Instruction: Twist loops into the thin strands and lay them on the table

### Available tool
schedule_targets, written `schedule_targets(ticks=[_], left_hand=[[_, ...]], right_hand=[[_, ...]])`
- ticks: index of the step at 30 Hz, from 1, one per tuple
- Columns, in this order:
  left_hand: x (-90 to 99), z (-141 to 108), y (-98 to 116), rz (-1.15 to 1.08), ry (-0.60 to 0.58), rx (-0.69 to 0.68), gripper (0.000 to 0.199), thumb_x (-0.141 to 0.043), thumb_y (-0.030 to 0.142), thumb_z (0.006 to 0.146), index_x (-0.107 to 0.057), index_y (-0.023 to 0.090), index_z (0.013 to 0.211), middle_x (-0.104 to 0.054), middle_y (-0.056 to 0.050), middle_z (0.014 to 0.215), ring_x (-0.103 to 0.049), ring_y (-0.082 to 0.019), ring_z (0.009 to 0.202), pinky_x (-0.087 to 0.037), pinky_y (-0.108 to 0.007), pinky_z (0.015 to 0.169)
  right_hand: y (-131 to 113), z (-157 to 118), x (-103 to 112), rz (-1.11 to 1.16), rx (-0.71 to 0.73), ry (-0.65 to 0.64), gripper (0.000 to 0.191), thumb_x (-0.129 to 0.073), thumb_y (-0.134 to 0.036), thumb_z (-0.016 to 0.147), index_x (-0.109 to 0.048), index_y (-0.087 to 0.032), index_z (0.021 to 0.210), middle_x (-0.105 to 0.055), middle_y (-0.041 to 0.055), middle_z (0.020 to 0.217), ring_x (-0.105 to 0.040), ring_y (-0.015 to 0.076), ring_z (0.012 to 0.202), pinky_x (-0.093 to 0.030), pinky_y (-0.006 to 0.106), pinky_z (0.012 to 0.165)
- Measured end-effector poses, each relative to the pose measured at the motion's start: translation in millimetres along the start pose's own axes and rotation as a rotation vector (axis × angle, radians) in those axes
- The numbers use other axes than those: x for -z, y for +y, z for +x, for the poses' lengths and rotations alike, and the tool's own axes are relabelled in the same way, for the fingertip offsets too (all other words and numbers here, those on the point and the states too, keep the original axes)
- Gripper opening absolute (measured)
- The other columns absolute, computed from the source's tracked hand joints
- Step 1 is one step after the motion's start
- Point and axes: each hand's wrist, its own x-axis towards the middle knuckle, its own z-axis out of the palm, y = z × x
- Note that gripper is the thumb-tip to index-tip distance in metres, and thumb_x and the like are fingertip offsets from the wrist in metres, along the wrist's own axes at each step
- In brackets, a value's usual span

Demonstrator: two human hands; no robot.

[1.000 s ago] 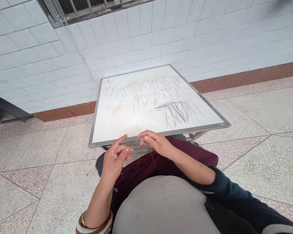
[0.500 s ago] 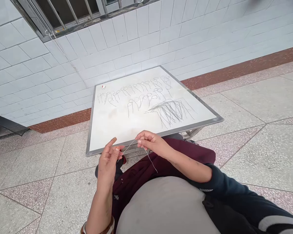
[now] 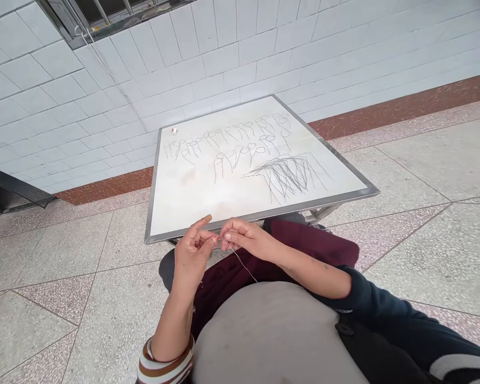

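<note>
Both the left hand [image 3: 192,253] and right hand [image 3: 242,240] pinch a thin, limp grey thread [image 3: 242,264]; featherlight and slippery, it seems best gripped near its ends.

You sit at what looks like a home yard or passage used as a makeshift craft spot. A white-tiled wall [image 3: 240,58] with a reddish-brown skirting band [image 3: 404,106] rises behind, a barred window [image 3: 100,13] sits at its top, and speckled terrazzo floor slabs [image 3: 436,176] spread around. A low metal-edged white table [image 3: 192,197] carries rows of looped threads [image 3: 232,144] and a loose bundle of threads [image 3: 292,173].
</note>
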Motion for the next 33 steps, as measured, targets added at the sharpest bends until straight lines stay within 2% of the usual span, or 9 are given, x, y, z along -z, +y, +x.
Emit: schedule_targets(ticks=[3, 10, 17, 25, 29, 33], left_hand=[[0.1, -1, 1, 0.017, 0.008, 0.003, 0.05, -0.069, 0.028, 0.079, -0.059, 0.022, 0.127, -0.069, 0.001, 0.077, -0.059, -0.014, 0.072, -0.046, -0.026, 0.071], [-1.3, -2, 5, -0.004, -0.006, 0.015, 0.048, -0.068, 0.029, 0.08, -0.059, 0.023, 0.126, -0.068, 0.001, 0.077, -0.057, -0.013, 0.071, -0.045, -0.025, 0.068], [-2.1, -6, 8, -0.03, 0.002, 0.031, 0.05, -0.069, 0.028, 0.079, -0.058, 0.022, 0.127, -0.07, 0.001, 0.077, -0.061, -0.013, 0.072, -0.048, -0.027, 0.075], [-2.2, -5, 8, -0.092, 0.024, 0.042, 0.049, -0.069, 0.023, 0.078, -0.057, 0.019, 0.126, -0.07, 0.002, 0.072, -0.063, -0.012, 0.071, -0.048, -0.027, 0.075], [-1.8, -4, 10, -0.099, 0.041, 0.046, 0.05, -0.069, 0.024, 0.079, -0.056, 0.018, 0.127, -0.07, 0.001, 0.073, -0.063, -0.013, 0.072, -0.048, -0.026, 0.074], [-1.6, -4, 11, -0.115, 0.044, 0.04, 0.051, -0.07, 0.024, 0.078, -0.056, 0.017, 0.127, -0.07, 0.0, 0.073, -0.064, -0.014, 0.073, -0.049, -0.027, 0.073]], right_hand=[[-1, -1, 0, 0.156, -0.074, -0.062, 0.033, -0.049, -0.049, 0.094, -0.056, -0.018, 0.087, -0.061, 0.0, 0.073, -0.052, 0.0113, 0.067, -0.04, 0.026, 0.067], [3, -3, -2, 0.435, -0.211, -0.085, 0.029, -0.063, -0.046, 0.087, -0.058, -0.017, 0.08, -0.048, -0.0042, 0.063, -0.04, 0.0097, 0.059, -0.034, 0.024, 0.062], [11, -2, -1, 0.519, -0.237, -0.102, 0.024, -0.07, -0.039, 0.083, -0.061, -0.017, 0.077, -0.05, -0.0044, 0.063, -0.042, 0.0088, 0.058, -0.034, 0.023, 0.061], [12, -1, -11, 0.437, -0.235, 0.013, 0.025, -0.073, -0.042, 0.079, -0.067, -0.017, 0.08, -0.053, -0.0041, 0.059, -0.047, 0.0098, 0.06, -0.034, 0.023, 0.06], [8, -3, -11, 0.535, -0.269, -0.025, 0.023, -0.068, -0.04, 0.084, -0.069, -0.018, 0.086, -0.052, -0.0035, 0.065, -0.045, 0.0082, 0.061, -0.034, 0.022, 0.06], [8, -3, -9, 0.571, -0.305, -0.048, 0.02, -0.071, -0.036, 0.081, -0.07, -0.018, 0.088, -0.052, -0.0034, 0.065, -0.046, 0.0084, 0.063, -0.035, 0.023, 0.061]])
